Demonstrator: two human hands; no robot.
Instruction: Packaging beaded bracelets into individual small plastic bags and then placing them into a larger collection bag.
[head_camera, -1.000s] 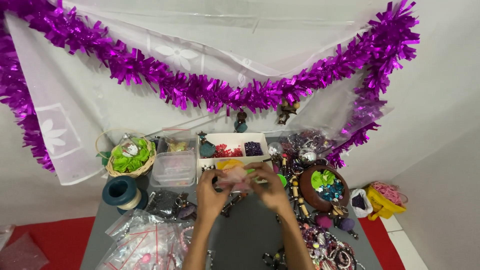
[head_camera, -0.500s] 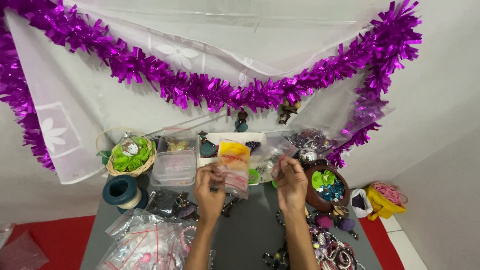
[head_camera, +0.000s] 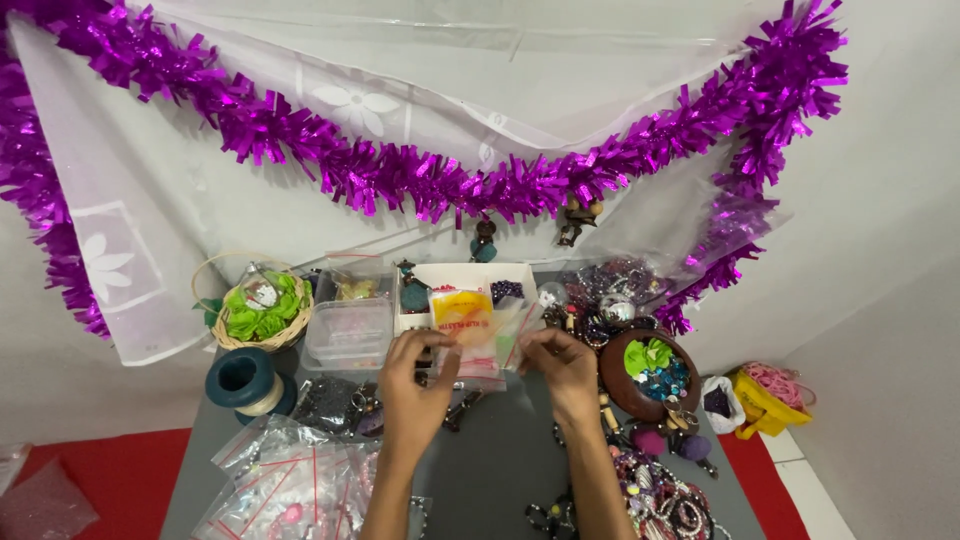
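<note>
Far left, a red floor strip (head_camera: 95, 480) runs beside the grey table (head_camera: 490, 470). Purple tinsel garland (head_camera: 440, 185) hangs across a sheer white cloth (head_camera: 160, 240) on the wall. On the table's left: a woven basket (head_camera: 222, 335) with green flower pieces, a teal spool (head_camera: 240, 382) just in front of it, and a heap of clear zip bags (head_camera: 285, 485) near the front edge. A clear plastic box (head_camera: 350, 330) sits beside the basket.

My left hand (head_camera: 412, 385) is raised over the table's middle, fingers pinched on the left edge of a small clear packet (head_camera: 470, 335) with a yellow-orange insert. The packet is held upright above the table, in front of a white compartment tray (head_camera: 465, 275) with dark beads. My right hand (head_camera: 565, 370) pinches the packet's right edge, fingers narrow. Both hands grip it; it touches nothing else that I can tell.

Right of my hands: a brown bowl (head_camera: 625, 385) with a green piece and blue beads, a pile of beaded jewellery (head_camera: 665, 500) at the front, then a yellow container (head_camera: 765, 400) with pink bands on the floor, far right.
</note>
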